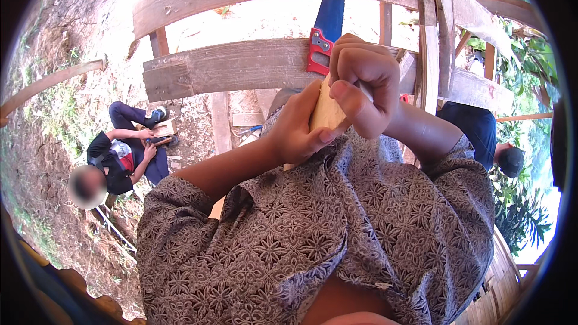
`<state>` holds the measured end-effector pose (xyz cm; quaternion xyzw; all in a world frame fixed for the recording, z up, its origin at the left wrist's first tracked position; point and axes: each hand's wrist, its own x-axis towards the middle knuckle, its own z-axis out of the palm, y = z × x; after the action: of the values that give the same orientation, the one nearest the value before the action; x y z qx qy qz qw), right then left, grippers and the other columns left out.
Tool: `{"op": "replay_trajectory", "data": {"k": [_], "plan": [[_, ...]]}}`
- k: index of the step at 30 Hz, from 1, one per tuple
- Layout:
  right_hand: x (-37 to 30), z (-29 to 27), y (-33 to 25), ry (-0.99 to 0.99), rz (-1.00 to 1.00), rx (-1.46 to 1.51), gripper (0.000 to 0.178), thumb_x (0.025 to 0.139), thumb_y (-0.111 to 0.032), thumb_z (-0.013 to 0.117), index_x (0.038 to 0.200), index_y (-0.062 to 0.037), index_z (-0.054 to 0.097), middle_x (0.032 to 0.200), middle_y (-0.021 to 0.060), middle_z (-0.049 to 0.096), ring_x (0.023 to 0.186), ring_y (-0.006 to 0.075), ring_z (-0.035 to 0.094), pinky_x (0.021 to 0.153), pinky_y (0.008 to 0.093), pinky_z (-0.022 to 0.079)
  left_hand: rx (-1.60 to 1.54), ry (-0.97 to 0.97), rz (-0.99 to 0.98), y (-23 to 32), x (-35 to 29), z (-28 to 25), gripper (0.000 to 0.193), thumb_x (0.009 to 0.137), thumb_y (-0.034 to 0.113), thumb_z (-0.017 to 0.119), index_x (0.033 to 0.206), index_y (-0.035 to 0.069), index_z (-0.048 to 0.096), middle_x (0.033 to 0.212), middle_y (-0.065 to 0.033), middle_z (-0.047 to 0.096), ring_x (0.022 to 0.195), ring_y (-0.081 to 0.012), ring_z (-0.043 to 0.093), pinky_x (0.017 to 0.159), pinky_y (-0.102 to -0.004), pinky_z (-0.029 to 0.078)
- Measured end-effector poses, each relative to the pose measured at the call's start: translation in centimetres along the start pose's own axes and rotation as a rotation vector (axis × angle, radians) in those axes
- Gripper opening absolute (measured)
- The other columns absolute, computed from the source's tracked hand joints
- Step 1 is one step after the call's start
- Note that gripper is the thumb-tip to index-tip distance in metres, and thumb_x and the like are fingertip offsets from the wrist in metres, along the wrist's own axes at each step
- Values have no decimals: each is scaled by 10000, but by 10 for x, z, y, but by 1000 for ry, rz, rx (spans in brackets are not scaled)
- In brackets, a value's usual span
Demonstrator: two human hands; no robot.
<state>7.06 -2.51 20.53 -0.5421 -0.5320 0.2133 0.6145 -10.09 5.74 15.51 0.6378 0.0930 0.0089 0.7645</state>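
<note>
My left hand (299, 125) is closed round a pale yellow piece of wood (324, 112), held close in front of my patterned shirt. The thumb lies along the near side of the wood. My right hand (365, 78) is curled into a fist at the wood's right side, touching it. Something light shows between its thumb and fingers, but I cannot make out what. Just beyond the hands, a handsaw (330, 21) with a blue blade and red handle lies across two wooden planks.
Rough planks (241, 67) form a bench in front of me, with gaps between them. Upright boards (428, 54) stand at the right. At the left, a person (123, 156) sits on the ground working on a piece of wood. Another person in a dark cap (475, 135) is at the right.
</note>
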Motion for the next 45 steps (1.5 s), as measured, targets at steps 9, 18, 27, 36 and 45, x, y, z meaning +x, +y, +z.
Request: {"op": "replay_trajectory", "data": {"k": [9, 18, 27, 36, 45], "plan": [[-30, 0, 46, 83, 480, 222, 253, 913, -171, 627, 728, -14, 556, 686, 55, 551, 660, 183, 533, 755, 350, 458, 112, 56, -108, -26, 8, -18, 893, 960, 785, 419, 1274, -47, 503, 1059, -186, 640, 978, -288, 643, 854, -395, 494], [-125, 10, 196, -180, 688, -604, 495, 885, -448, 757, 1220, -103, 643, 1210, 120, 623, 1221, 311, 564, 1060, 463, 419, 562, 673, -297, -93, 19, -73, 1167, 777, 501, 873, 1528, -80, 194, 1397, -327, 510, 1304, -392, 565, 1078, -442, 468], [-154, 5, 222, -373, 448, -802, 605, 699, -251, 831, 1232, -100, 589, 1098, 99, 631, 1082, 316, 605, 949, 461, 462, 1034, 924, -389, -159, 67, -105, 933, 664, 408, 922, 1304, -45, 416, 1209, -245, 531, 1155, -396, 552, 946, -497, 524], [-133, -83, 126, -94, 700, -95, 440, 744, -5, 620, 1176, 9, 535, 1129, 170, 621, 1108, 297, 679, 921, 399, 565, 1176, 1069, -487, -195, 107, -116, 1025, 640, 686, 845, 1335, 14, 504, 1259, -188, 522, 1178, -366, 504, 1042, -541, 397], [-45, -177, 67, 127, 601, 269, 401, 880, -280, 666, 1159, -53, 489, 900, 55, 536, 724, 112, 502, 606, 246, 393, 1298, 1303, -238, -236, 99, -113, 844, 866, 703, 638, 1308, -6, 519, 1370, -230, 489, 1359, -433, 409, 1169, -719, 181]]}}
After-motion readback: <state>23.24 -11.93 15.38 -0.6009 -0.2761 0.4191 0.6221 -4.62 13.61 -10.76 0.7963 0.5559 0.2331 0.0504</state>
